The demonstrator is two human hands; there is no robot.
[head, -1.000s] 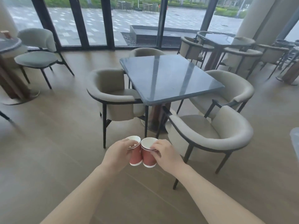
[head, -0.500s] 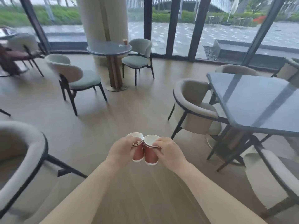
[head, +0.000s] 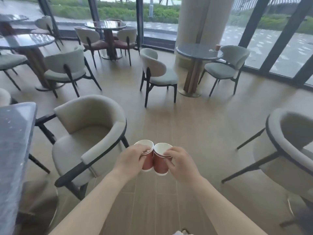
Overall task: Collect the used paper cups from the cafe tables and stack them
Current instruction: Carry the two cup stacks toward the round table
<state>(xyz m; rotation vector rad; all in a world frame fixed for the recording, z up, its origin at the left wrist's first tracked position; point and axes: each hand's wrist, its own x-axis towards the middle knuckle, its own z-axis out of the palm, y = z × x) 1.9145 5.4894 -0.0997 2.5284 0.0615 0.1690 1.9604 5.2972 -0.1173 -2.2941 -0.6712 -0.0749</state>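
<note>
Since thin paper is light and easy to squash, a soft hold round the side near the rim seems best. The left hand point(head: 131, 158) curls round one cup point(head: 147, 163) and the right hand point(head: 182, 164) round the other cup point(head: 160, 165), touching, above the floor point(head: 194, 124). Both are round, red outside, white inside, wider on top.

Your two red paper cups point(head: 148, 161) look matt outside, smooth white inside. Nine o'clock: dark square stone-look tabletop point(head: 15, 141), glossy. Ten o'clock: cream cloth armchair point(head: 88, 116), soft matt. Beige wood-grain plank floor point(head: 194, 126), faint sheen.
</note>
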